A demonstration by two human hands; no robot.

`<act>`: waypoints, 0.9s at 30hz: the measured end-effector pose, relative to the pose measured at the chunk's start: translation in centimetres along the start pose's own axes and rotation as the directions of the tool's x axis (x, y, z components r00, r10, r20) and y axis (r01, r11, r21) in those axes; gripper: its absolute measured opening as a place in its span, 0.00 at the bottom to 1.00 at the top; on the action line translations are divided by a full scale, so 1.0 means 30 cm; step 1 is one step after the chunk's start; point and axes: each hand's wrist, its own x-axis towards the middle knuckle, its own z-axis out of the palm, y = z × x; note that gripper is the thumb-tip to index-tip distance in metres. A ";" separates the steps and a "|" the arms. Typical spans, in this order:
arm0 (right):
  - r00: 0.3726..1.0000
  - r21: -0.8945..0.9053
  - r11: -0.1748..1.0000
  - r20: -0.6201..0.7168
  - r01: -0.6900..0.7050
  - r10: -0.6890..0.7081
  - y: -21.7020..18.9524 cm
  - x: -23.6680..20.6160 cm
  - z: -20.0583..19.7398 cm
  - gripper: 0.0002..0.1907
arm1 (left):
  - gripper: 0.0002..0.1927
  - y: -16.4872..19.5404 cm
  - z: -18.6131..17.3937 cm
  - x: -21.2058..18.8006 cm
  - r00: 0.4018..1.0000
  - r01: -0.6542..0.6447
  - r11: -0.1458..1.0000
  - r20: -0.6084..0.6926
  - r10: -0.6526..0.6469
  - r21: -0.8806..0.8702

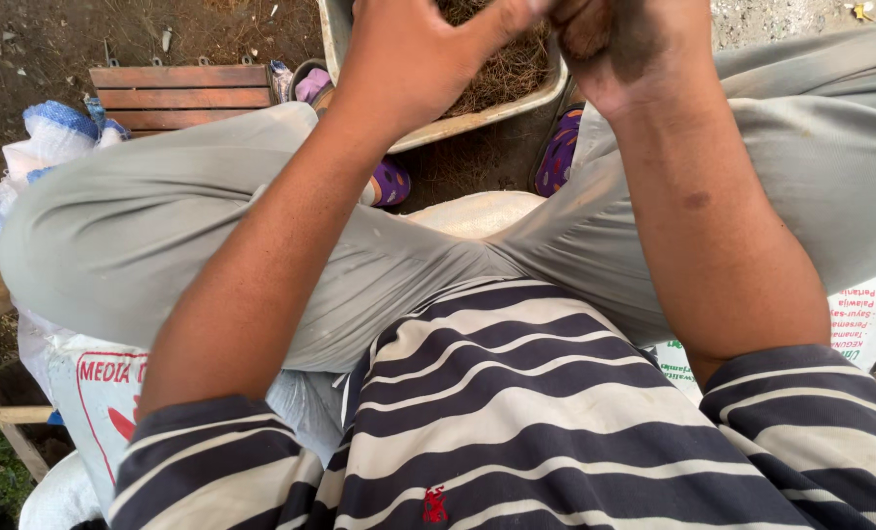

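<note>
At twelve o'clock the left hand (413, 54) and right hand (634, 49) meet over a pale tub (477, 120) of brown fibre (507, 69), fingers curled together around a dark clump (585, 25). Plenty of fibre remains in the tub, so much looks unworked. White sacks (104, 393) lie at seven o'clock.

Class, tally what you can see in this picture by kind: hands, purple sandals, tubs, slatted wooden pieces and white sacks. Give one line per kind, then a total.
Hands: 2, the left hand and the right hand
Purple sandals: 2
Tub of brown fibre: 1
Slatted wooden piece: 1
White sacks: at least 2
Total: 8
</note>
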 end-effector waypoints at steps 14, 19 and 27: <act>0.990 -0.316 0.938 0.062 0.141 -0.127 0.027 0.117 0.246 0.17 | 0.50 -0.130 0.037 0.022 0.979 -0.092 0.960 -0.155 0.136 0.263; 0.996 -0.132 0.987 0.008 0.094 -0.094 0.064 0.227 0.242 0.17 | 0.45 -0.158 0.013 0.101 0.978 -0.060 0.974 -0.182 0.101 0.219; 0.992 -0.170 0.982 0.110 0.082 -0.064 0.043 0.253 0.242 0.17 | 0.55 -0.180 -0.022 0.169 0.970 -0.007 0.971 -0.234 0.065 0.239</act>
